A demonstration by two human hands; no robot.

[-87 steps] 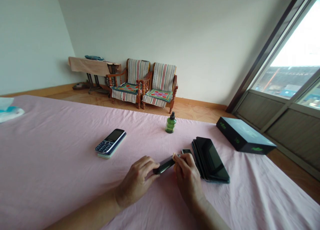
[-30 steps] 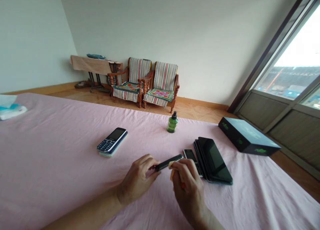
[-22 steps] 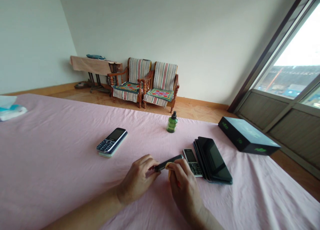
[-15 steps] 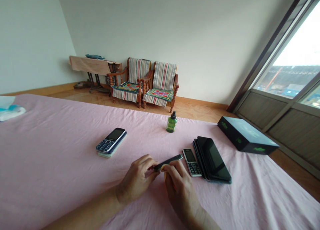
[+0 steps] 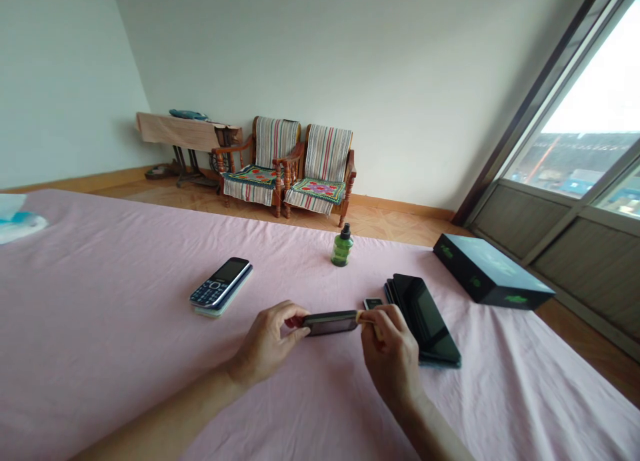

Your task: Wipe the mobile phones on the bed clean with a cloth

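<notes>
My left hand (image 5: 273, 341) pinches the left end of a dark mobile phone (image 5: 331, 323), held on edge above the pink cloth with its screen side tilted toward me. At the phone's other end, my right hand (image 5: 393, 347) is closed on a small pale yellow piece (image 5: 379, 329), perhaps cloth, pressed against the edge. Behind the right hand, a keypad phone (image 5: 373, 303) is mostly hidden. Beside it leans a stack of dark touchscreen phones (image 5: 427, 317). To the left, another keypad phone (image 5: 221, 282) rests on a pale, flat phone-like thing (image 5: 226, 305).
A green spray bottle (image 5: 342, 247) stands upright near the far edge of the pink cloth (image 5: 125, 301). A black box (image 5: 493, 267) with green lettering lies at the right. A white and blue packet (image 5: 23, 226) sits far left. Two wooden armchairs (image 5: 317, 167) stand beyond.
The phone has turned from slanted to nearly level, showing more of its screen side. My right hand has slid right to its end, now covering much of the keypad phone behind.
</notes>
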